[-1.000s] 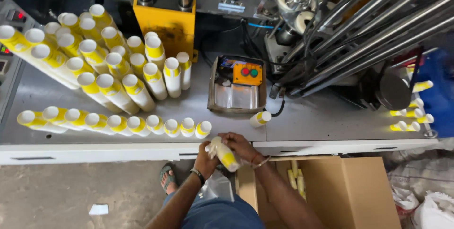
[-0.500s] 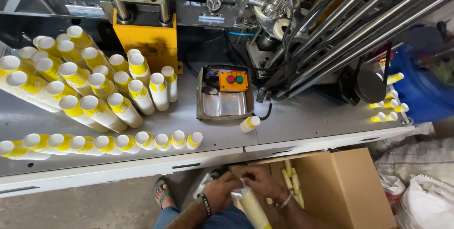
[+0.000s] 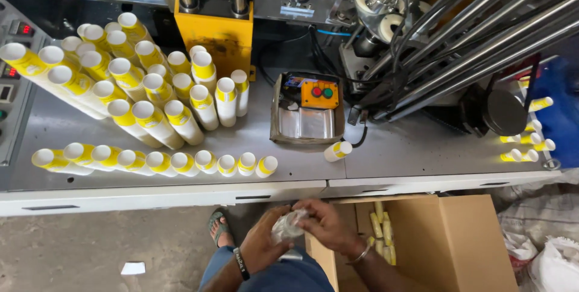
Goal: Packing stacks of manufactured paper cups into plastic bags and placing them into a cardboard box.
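Both hands, left hand and right hand, have fingers pinched on a crinkly clear plastic bag below the grey surface, beside the cardboard box; it looks light, limp, slippery, best gripped at its bunched edge.

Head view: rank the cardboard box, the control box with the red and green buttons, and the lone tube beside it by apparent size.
1. Cardboard box, though it sits nearer the camera.
2. Control box.
3. Lone tube.
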